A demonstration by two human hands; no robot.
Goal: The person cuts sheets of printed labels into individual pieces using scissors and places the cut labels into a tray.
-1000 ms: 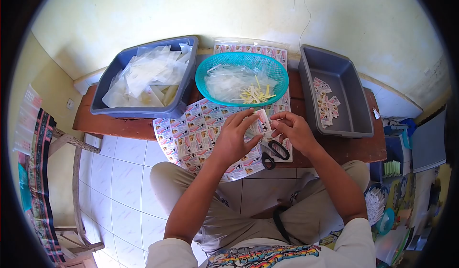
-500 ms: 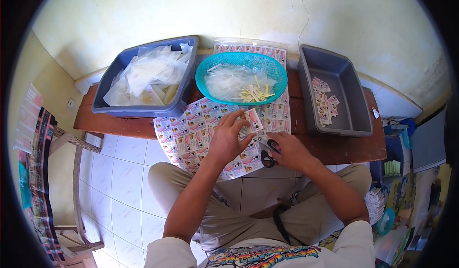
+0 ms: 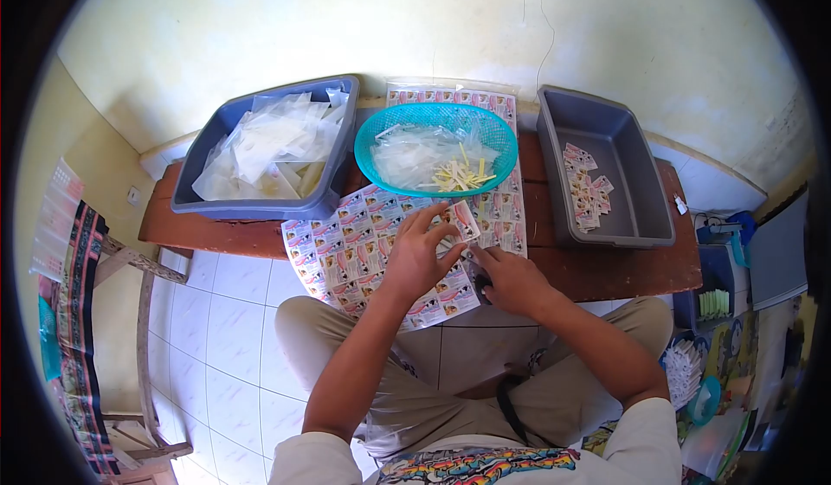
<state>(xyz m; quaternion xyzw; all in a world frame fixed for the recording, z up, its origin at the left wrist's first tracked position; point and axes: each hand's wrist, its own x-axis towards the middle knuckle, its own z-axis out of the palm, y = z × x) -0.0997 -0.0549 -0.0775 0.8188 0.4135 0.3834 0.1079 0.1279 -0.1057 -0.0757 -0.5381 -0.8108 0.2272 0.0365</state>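
Between its thumb and fingers my left hand (image 3: 418,255) holds a small printed packet (image 3: 464,220), just in front of the teal basket. My right hand (image 3: 512,279) is closed over the scissors (image 3: 482,284), whose black handles are mostly hidden under it. The fingertips of both hands are near each other. Beneath them lies a printed label sheet (image 3: 359,247), spread over the table and hanging past its front edge.
Clear plastic and yellow strips fill the teal basket (image 3: 363,158). A grey bin (image 3: 333,192) of plastic bags stands at the left, another grey bin (image 3: 645,173) with small printed packets at the right. Both rest on the brown table (image 3: 597,269).
My right hand has left the packet, moved down to the scissors and closed on them. My left hand still holds the packet. The view has tilted up slightly.
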